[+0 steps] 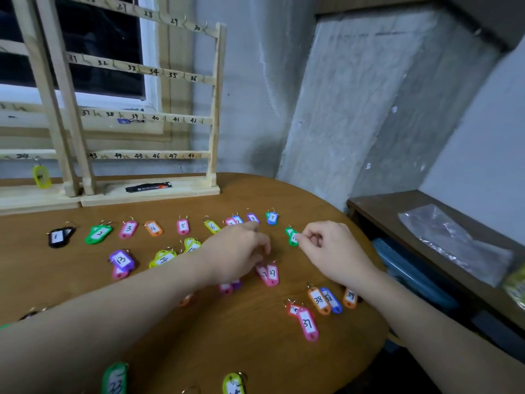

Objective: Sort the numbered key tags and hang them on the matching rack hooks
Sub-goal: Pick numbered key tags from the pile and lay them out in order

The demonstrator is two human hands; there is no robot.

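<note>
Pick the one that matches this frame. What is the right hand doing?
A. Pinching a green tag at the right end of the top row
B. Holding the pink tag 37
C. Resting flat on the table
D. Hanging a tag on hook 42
A. The right hand has its fingers curled, pinching the green tag that lies on the table just past tag 9, far from the rack.

Grey walls (255,81), dark window (93,52)

Plain room corner, likely home: rough grey plaster walls (355,95), dark window (99,52) (night outside), round wooden desk (255,351).
</note>
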